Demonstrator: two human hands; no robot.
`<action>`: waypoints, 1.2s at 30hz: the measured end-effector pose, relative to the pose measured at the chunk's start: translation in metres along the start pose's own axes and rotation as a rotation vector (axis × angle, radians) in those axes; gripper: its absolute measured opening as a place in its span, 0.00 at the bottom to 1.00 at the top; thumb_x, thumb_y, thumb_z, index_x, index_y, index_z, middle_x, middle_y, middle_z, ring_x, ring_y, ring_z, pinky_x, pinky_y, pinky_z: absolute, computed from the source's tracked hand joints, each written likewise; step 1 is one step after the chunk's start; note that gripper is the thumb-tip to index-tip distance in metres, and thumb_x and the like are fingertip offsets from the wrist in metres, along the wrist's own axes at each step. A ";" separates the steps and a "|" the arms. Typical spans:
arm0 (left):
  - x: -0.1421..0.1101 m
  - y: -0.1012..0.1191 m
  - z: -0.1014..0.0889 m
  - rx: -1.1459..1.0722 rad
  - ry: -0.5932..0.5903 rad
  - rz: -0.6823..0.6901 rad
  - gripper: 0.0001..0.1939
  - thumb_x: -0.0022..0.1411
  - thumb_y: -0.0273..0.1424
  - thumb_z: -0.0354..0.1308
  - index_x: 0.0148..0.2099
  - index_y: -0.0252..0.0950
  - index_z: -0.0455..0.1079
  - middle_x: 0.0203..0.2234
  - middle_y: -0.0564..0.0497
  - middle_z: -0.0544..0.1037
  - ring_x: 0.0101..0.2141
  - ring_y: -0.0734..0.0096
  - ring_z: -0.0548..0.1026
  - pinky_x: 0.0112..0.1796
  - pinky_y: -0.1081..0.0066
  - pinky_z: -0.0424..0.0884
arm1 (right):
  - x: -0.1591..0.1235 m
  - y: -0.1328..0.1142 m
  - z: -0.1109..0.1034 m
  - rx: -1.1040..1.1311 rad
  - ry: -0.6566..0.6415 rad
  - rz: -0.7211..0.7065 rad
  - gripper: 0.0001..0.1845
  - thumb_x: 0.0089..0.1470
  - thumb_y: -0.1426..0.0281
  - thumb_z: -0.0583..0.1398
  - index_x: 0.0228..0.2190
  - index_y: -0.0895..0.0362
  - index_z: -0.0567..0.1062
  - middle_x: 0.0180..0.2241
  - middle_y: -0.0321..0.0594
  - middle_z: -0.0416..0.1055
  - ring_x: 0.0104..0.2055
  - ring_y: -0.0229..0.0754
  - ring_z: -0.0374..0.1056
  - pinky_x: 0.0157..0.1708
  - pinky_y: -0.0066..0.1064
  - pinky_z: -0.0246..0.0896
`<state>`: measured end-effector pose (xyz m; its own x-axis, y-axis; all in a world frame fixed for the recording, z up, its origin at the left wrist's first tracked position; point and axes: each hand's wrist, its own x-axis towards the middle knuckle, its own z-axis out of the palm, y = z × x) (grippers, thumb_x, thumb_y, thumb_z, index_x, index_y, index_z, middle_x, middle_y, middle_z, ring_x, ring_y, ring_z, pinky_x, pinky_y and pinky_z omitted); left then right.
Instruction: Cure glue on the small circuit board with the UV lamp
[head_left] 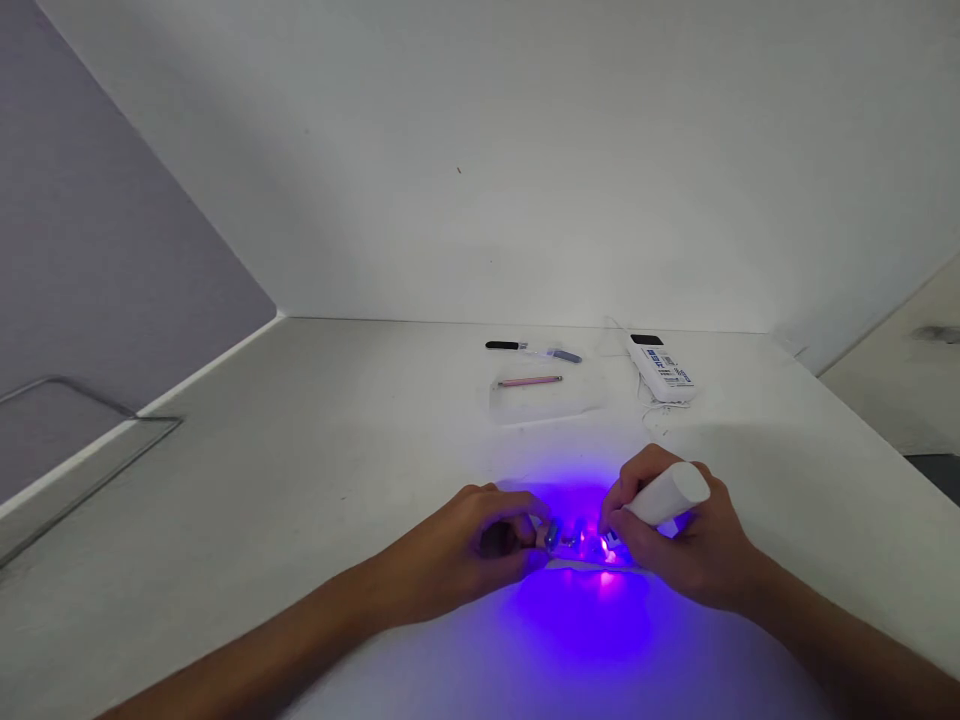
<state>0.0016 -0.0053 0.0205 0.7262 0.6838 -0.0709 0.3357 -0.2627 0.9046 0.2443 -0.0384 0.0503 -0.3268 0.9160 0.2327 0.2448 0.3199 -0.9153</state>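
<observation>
My right hand (675, 530) is wrapped round a white handheld UV lamp (671, 492). Its lower end points down and throws violet-blue light. Under that glow lies a narrow strip (574, 562) bearing several small shiny pieces (553, 533), which the light washes out. My left hand (491, 540) closes its thumb and fingers round the strip's left end. Just what the small pieces are I cannot make out.
Farther back on the white table (360, 400) lies a pink pen-like tool (530, 380) on a clear sheet (544, 405). Behind it are a black-ended stick (504, 345) and a grey-ended one (566, 356). A white printed box (661, 368) sits to the right, before the wall (525, 200).
</observation>
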 end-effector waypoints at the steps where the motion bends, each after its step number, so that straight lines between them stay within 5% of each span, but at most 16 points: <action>1: 0.000 0.000 0.000 0.002 0.001 0.005 0.05 0.66 0.30 0.60 0.42 0.35 0.76 0.27 0.55 0.71 0.24 0.77 0.62 0.25 0.77 0.58 | 0.000 0.000 0.000 -0.002 -0.001 -0.003 0.06 0.54 0.75 0.60 0.29 0.54 0.69 0.23 0.34 0.72 0.22 0.36 0.65 0.21 0.27 0.63; 36: -0.001 0.001 0.000 0.002 0.001 0.005 0.05 0.65 0.29 0.60 0.42 0.35 0.76 0.27 0.55 0.72 0.24 0.77 0.63 0.25 0.78 0.59 | 0.001 -0.001 0.000 -0.004 -0.002 0.010 0.06 0.54 0.75 0.60 0.29 0.54 0.69 0.23 0.34 0.72 0.22 0.36 0.65 0.21 0.27 0.62</action>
<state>0.0014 -0.0058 0.0212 0.7272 0.6832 -0.0663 0.3334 -0.2671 0.9042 0.2442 -0.0377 0.0516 -0.3258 0.9187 0.2233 0.2514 0.3119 -0.9162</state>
